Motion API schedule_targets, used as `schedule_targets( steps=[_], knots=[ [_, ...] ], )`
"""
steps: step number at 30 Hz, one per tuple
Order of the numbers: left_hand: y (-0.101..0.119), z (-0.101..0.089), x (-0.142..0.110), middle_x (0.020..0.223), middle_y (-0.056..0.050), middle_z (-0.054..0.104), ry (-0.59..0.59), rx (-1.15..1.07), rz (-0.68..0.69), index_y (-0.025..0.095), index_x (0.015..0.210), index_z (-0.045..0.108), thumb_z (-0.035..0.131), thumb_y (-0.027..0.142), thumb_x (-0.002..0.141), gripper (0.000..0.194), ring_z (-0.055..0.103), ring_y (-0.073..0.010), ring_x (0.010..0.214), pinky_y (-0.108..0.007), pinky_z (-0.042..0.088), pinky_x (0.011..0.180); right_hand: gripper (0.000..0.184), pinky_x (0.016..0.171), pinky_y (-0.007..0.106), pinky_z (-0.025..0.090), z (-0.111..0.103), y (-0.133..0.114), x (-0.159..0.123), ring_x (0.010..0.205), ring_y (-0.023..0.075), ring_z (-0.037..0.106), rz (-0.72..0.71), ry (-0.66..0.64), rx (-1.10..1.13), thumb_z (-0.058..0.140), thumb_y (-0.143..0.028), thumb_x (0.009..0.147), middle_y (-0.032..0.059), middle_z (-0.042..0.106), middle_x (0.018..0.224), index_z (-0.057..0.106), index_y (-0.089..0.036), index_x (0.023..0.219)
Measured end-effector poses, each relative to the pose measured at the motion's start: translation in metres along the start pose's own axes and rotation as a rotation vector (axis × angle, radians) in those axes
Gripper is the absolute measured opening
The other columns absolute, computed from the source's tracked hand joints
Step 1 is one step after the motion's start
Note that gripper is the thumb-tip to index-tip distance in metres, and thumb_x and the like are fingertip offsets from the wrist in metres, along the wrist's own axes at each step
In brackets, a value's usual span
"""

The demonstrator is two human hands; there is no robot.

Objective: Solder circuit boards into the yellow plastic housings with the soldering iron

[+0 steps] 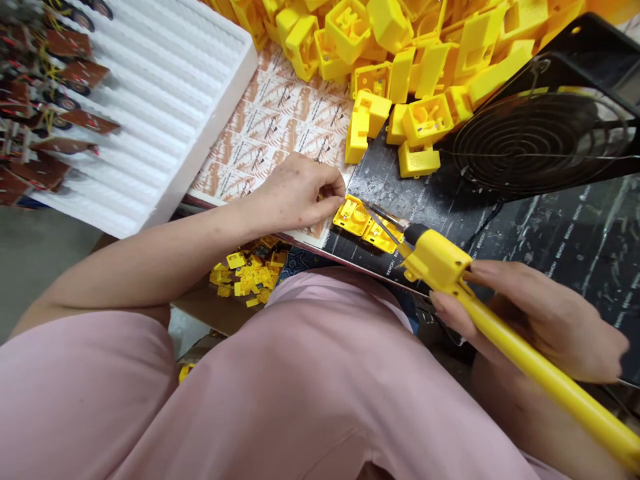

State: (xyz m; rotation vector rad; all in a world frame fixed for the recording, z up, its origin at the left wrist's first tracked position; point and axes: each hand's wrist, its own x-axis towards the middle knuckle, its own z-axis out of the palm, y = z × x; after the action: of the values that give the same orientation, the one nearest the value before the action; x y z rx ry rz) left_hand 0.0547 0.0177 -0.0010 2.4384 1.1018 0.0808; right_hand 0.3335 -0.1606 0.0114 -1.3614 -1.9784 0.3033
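A yellow soldering iron (440, 257) with a thin metal feed tube beside its tip is gripped in my right hand (545, 307). Its dark tip reaches over a small opened yellow plastic casing (353, 215), whose two halves lie side by side at the bench edge. Thumb and forefinger of my left hand (300, 193) are pinched together at the casing's upper left corner. Whatever sits between those fingertips is too small to make out. Whether the tip touches the casing, I cannot tell.
Many yellow casings (350, 30) are heaped at the back. A black fan (530, 143) stands at the right on the dark bench mat (550, 233). On the left, a white foam tray (165, 87) carries brown circuit boards (75, 73) with wires. Small yellow parts (250, 273) fill a box below.
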Motion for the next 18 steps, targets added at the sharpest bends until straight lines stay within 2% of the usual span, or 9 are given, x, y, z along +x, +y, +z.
schedule_targets(
  steps=[2,5,7,8,10,12,15,18],
  knots=[
    [0.002,0.002,0.002,0.09,-0.001,0.081,0.006,0.047,0.006,0.022,0.101,0.081,0.054,0.031,0.092,0.03,0.076,-0.0202,0.092,-0.037,0.053,0.101,0.051,0.073,0.03,0.07,0.006,0.002,0.0,0.082,0.0201,0.082,-0.021,0.071,-0.02,0.089,-0.022,0.09,0.0031,0.085,0.101,0.069,-0.029,0.136],
    [0.006,0.003,0.005,0.087,-0.002,0.079,0.006,0.127,0.027,0.022,0.1,0.081,0.053,0.032,0.093,0.031,0.075,-0.0227,0.092,-0.044,0.05,0.105,0.034,0.069,0.028,0.068,0.017,0.004,0.0,0.078,0.0189,0.081,-0.021,0.145,0.022,0.088,-0.017,0.089,0.0016,0.084,0.095,0.074,-0.026,0.118],
    [0.01,0.003,0.007,0.084,-0.002,0.078,-0.001,0.181,0.038,0.023,0.099,0.081,0.051,0.031,0.093,0.032,0.075,-0.0236,0.092,-0.044,0.05,0.103,0.016,0.064,0.027,0.067,0.023,0.007,-0.001,0.072,0.0184,0.079,0.01,0.123,0.071,0.086,-0.025,0.092,0.0004,0.081,0.085,0.074,-0.026,0.103],
    [0.011,0.003,0.007,0.083,-0.002,0.077,-0.006,0.206,0.043,0.022,0.099,0.081,0.05,0.031,0.094,0.033,0.075,-0.024,0.093,-0.044,0.05,0.102,0.013,0.062,0.028,0.066,0.024,0.008,-0.001,0.069,0.0183,0.078,0.041,0.081,0.083,0.084,-0.032,0.095,-0.0001,0.079,0.079,0.073,-0.025,0.096],
    [0.013,0.002,0.009,0.081,-0.003,0.076,-0.016,0.246,0.054,0.022,0.098,0.081,0.048,0.03,0.094,0.034,0.074,-0.0248,0.094,-0.045,0.049,0.102,0.022,0.062,0.029,0.065,0.026,0.011,-0.002,0.065,0.0182,0.076,0.097,-0.001,0.078,0.078,-0.043,0.099,-0.0006,0.074,0.072,0.07,-0.026,0.088],
    [0.015,0.0,0.01,0.08,-0.004,0.075,-0.023,0.266,0.072,0.023,0.095,0.081,0.048,0.029,0.094,0.034,0.074,-0.0258,0.095,-0.047,0.048,0.104,0.023,0.063,0.028,0.064,0.027,0.011,0.001,0.066,0.0171,0.075,0.077,0.002,0.044,0.077,-0.043,0.099,-0.0007,0.073,0.072,0.069,-0.026,0.086],
    [0.015,-0.001,0.011,0.079,-0.005,0.075,-0.02,0.26,0.11,0.024,0.093,0.083,0.05,0.028,0.093,0.033,0.074,-0.0281,0.099,-0.05,0.048,0.106,0.013,0.061,0.025,0.061,0.025,0.007,0.01,0.067,0.0147,0.075,-0.07,0.04,-0.016,0.08,-0.029,0.097,-0.0005,0.077,0.079,0.069,-0.025,0.092],
    [0.016,-0.001,0.012,0.078,-0.006,0.075,-0.006,0.25,0.156,0.025,0.095,0.084,0.052,0.027,0.092,0.033,0.073,-0.03,0.103,-0.053,0.048,0.108,0.009,0.065,0.025,0.063,0.02,0.0,0.016,0.072,0.0156,0.078,-0.128,-0.028,-0.032,0.078,-0.021,0.098,0.0004,0.079,0.083,0.069,-0.024,0.098]
  ],
)
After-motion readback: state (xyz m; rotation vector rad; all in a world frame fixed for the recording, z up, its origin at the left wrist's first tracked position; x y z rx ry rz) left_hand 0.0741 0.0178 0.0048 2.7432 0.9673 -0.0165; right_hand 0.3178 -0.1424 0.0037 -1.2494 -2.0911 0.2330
